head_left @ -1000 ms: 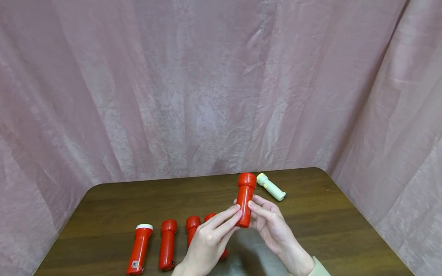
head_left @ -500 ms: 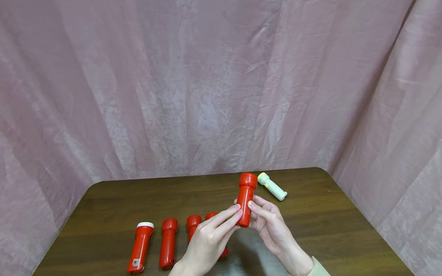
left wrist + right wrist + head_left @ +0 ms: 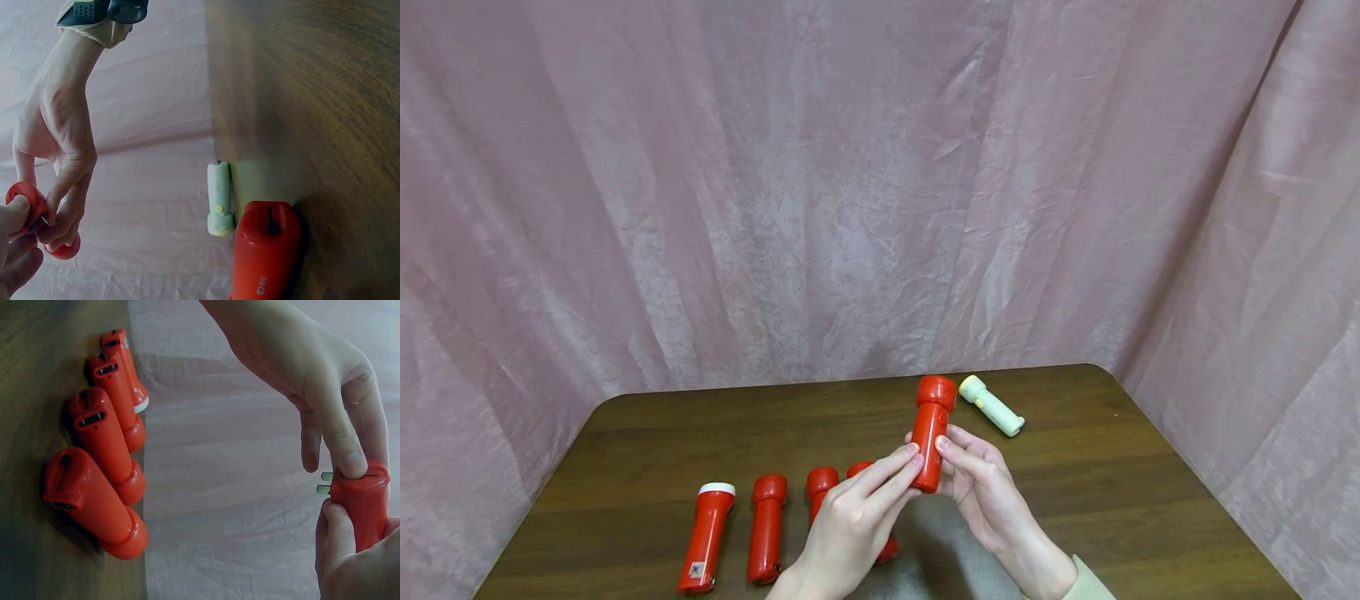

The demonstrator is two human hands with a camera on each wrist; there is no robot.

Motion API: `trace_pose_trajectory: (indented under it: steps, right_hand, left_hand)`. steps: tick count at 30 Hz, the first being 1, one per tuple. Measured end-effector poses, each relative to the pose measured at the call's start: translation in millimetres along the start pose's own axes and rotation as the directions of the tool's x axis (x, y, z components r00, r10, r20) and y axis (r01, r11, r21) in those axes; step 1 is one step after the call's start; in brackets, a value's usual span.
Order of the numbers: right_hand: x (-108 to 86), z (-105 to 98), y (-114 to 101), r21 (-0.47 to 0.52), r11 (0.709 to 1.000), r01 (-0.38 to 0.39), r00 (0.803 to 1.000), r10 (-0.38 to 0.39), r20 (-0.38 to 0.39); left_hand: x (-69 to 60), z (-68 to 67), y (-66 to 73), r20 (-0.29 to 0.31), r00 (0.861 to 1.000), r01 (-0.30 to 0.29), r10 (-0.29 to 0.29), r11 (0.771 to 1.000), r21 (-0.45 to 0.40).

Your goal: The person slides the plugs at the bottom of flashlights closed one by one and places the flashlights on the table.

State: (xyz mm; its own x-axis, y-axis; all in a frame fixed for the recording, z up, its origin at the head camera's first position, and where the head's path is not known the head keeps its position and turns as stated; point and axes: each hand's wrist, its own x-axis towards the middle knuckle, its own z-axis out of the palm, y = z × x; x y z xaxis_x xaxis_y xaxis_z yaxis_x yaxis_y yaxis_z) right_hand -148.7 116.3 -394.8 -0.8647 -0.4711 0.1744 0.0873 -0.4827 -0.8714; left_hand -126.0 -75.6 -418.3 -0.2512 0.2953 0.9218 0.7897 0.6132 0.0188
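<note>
A red flashlight (image 3: 930,433) is held up above the table, head end pointing away. My left hand (image 3: 853,518) grips its lower end from the left, two fingertips on the barrel. From the right, my right hand (image 3: 996,492) holds the same barrel, thumb beside the switch. In the right wrist view, two metal plug prongs (image 3: 324,483) stick out of the flashlight's base, and the left thumb (image 3: 353,464) presses on that base close to them. The far sides of the hands' grip are hidden in the head view.
Several red flashlights lie in a row on the wooden table (image 3: 647,450); the leftmost flashlight (image 3: 706,537) has a white rim. My left hand partly covers the row's right end. A pale green flashlight (image 3: 992,407) lies at the back right. Pink curtains (image 3: 850,208) hang behind.
The held flashlight has turned slightly in the fingers, and its head has shifted a little left since half a second ago. Both hands keep their hold; the flashlights on the table stay put.
</note>
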Motion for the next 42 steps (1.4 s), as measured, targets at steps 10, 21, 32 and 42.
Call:
trace_pose_trajectory:
  steps: [10,21,32,42]
  right_hand:
    - [-0.2,2.0,0.3,0.002,1.0,-0.024,0.999,0.024,-0.033]
    - [-1.0,2.8,0.4,0.014,1.0,-0.025,0.999,0.025,-0.038]
    - [-0.7,4.2,0.4,0.023,0.999,-0.033,0.999,0.034,-0.041]
    - [-1.7,3.4,1.5,0.018,1.0,-0.018,1.0,0.018,-0.016]
  left_hand:
    - [-0.3,-0.5,-1.3,0.002,1.0,-0.014,0.014,1.0,0.001]
    - [-0.4,-0.9,-0.8,0.002,1.0,-0.02,0.02,1.0,0.016]
    - [0.0,-1.4,-0.7,-0.004,1.0,-0.027,0.027,0.999,0.021]
    - [-1.4,-1.0,0.1,0.002,1.0,-0.013,0.013,1.0,0.009]
